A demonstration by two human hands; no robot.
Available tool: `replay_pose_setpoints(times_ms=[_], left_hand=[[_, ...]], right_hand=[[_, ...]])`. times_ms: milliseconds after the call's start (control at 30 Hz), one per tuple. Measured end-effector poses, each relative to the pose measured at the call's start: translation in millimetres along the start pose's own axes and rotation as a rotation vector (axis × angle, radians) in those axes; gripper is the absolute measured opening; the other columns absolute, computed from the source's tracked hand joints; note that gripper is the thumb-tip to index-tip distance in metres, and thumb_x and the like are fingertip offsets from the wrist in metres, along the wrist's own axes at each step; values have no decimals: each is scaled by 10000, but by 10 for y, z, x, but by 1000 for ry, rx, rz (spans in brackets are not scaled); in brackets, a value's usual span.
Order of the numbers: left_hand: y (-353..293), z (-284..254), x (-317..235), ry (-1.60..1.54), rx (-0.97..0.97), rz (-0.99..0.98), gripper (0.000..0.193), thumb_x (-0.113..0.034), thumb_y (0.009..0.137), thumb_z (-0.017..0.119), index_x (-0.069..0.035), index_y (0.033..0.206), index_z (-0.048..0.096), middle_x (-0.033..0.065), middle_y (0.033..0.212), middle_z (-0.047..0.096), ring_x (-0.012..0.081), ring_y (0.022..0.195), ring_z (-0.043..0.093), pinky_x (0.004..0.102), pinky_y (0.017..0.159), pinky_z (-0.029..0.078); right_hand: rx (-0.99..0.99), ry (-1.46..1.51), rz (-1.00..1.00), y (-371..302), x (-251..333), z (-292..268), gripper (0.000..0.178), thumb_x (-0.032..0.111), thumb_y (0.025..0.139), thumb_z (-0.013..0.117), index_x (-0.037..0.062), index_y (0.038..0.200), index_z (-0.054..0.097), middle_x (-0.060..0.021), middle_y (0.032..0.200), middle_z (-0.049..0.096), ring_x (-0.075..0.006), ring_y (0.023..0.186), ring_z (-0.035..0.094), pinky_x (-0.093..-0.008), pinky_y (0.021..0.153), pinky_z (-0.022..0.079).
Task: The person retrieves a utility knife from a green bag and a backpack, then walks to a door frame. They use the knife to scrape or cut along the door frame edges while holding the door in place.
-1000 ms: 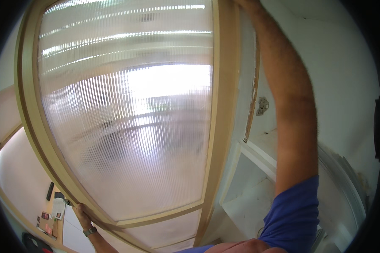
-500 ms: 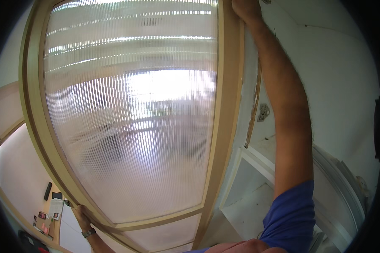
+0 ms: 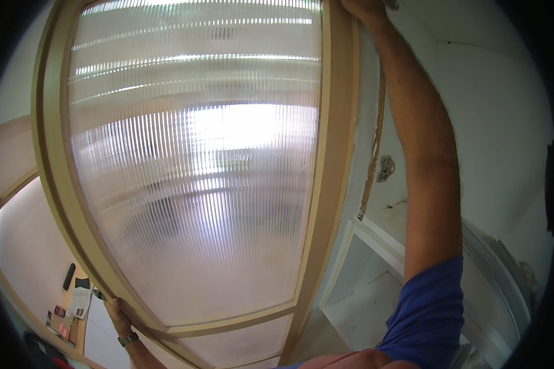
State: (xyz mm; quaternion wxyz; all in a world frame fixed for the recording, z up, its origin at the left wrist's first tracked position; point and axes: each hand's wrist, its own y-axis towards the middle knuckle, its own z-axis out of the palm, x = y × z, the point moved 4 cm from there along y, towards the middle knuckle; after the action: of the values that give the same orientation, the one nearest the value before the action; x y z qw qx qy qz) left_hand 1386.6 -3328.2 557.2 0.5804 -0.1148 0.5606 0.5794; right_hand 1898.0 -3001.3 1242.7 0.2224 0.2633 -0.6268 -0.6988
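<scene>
A tall wooden door [image 3: 338, 154] with a large ribbed translucent pane [image 3: 197, 258] fills the middle of the head view and leans slightly. Low on its left edge, my left hand [image 3: 120, 315] grips the frame, a watch [image 3: 128, 339] on its wrist. My right arm reaches up along the other side. At the top, my right hand [image 3: 364, 8] is closed on the frame's right edge, partly cut off by the picture's rim. Fingers behind the frame are hidden on both sides. Bright light and blurred shapes show through the pane.
Right of the door stands a pale wall with a chipped edge [image 3: 370, 172] and a metal hinge plate [image 3: 385, 168]. Below it is an open white cabinet [image 3: 366, 277]. Curved grey-white panels [image 3: 498, 270] stand at far right. Lower left, a desk holds papers [image 3: 79, 302].
The door and my right arm have shifted slightly to the right in the picture. Both hands keep their hold on the frame.
</scene>
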Motion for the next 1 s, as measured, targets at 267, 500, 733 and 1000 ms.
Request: replay_pose_setpoints(times_ms=[267,500,733,1000], left_hand=[[11,2,-7,4,9,-38,762,-469,842,598,13,1366,327,125,1316,439,239,1215,417,374,1027,323],[36,63,-6,-7,27,-1,754,-465,848,600,10,1359,315,125,1288,452,238,1192,431,375,1015,336],[-31,4,81,-35,13,-67,781,-473,833,618,9,1364,312,125,1279,454,235,1171,448,372,997,354],[-78,239,-187,50,48,22,801,-483,836,610,30,1370,302,123,1295,441,236,1192,429,374,1018,333]], right_hand=[[103,-35,221,232,36,26,428,225,951,352,-84,1188,529,-286,1231,534,-392,1163,516,-498,991,390],[118,-203,144,144,-16,-123,438,221,927,364,-7,1269,515,-253,1266,531,-397,1199,492,-566,1025,311],[131,-240,36,70,26,-190,457,269,933,343,12,1265,523,-243,1232,557,-404,1157,524,-564,1003,346],[198,-187,-50,34,95,-306,550,370,980,226,-11,1240,525,-255,1181,579,-415,1111,547,-514,1003,373]])
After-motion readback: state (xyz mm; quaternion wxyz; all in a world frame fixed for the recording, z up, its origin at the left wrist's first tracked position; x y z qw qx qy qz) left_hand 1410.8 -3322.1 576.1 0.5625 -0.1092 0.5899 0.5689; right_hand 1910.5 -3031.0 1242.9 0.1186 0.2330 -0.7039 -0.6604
